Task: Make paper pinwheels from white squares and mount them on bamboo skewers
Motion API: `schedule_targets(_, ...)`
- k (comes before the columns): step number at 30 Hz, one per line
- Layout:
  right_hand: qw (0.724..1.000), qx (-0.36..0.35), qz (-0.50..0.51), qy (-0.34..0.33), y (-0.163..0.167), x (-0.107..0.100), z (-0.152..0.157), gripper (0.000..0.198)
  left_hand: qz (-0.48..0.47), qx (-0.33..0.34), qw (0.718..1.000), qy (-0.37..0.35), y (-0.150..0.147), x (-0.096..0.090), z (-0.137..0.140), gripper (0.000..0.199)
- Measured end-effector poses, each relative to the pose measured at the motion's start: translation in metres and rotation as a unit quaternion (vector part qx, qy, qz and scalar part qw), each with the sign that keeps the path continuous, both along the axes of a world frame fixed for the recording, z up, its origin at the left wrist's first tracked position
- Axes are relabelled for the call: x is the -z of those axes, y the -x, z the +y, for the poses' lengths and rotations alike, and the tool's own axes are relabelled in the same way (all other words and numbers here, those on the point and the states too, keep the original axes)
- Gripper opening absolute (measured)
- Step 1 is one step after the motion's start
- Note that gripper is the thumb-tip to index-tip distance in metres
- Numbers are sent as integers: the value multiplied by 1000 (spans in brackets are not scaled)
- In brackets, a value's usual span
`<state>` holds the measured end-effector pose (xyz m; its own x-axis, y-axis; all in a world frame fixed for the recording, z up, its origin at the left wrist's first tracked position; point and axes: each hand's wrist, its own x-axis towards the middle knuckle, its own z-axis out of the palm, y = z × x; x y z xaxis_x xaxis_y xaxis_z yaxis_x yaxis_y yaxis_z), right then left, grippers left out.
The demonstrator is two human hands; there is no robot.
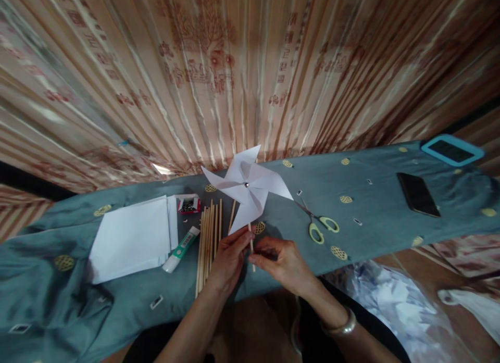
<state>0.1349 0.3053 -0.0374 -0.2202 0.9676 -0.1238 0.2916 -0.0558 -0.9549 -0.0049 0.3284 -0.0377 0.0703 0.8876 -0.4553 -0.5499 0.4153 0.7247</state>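
A white paper pinwheel with a shiny pin at its centre stands upright on a thin wooden stick. My left hand is closed around the upper part of that stick, just under the blades. Lower down, my right hand has its thumb and fingers pinched at the same stick, whose bottom end shows beneath them. Beside my left hand lies a row of loose wooden sticks. Scissors with yellow-green handles rest open to the right of the pinwheel.
White paper sheets are stacked at the left, beside a glue stick and a small red box of pins. A black phone and a blue-framed tablet lie at the right. A plastic bag of paper scraps sits below the table edge.
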Motion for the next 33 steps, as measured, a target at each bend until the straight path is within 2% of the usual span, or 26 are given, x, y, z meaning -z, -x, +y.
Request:
schedule_targets(4, 999, 19, 29, 4, 7, 11, 0, 10, -11, 3, 1000, -3, 0, 0, -1, 37)
schedule_targets(8, 999, 32, 34, -5, 8, 19, 5, 14, -17, 15, 1000, -18, 1, 0, -2, 38)
schedule_targets(11, 997, 58, 43, -11, 4, 16, 12, 21, -6, 9, 1000, -27, 2, 2, -2, 44)
schedule_targets(14, 994, 98, 55, -10, -11, 5, 22, 30, 11, -1, 1000, -23, 3, 1, -3, 46)
schedule_targets(18, 990, 137, 7, -18, -55, -13, 39, 39, 14, 8, 1000, -13, 3, -5, -6, 47)
schedule_targets(21, 982, 141, -122, -8, -103, -20, 51, 51, 9, 22, 1000, -10, 3, -8, -10, 48)
schedule_targets(24, 967, 171, -189, 7, -152, -21, 61, 53, 10, 39, 999, -16, 3, -7, -13, 48)
schedule_targets(29, 915, 209, -341, 48, -218, -20, 75, 26, 10, 44, 999, -11, 2, -5, -15, 47)
schedule_targets(33, 865, 213, -446, 87, -254, -20, 88, 31, 3, 52, 999, -8, 1, -3, -15, 46)
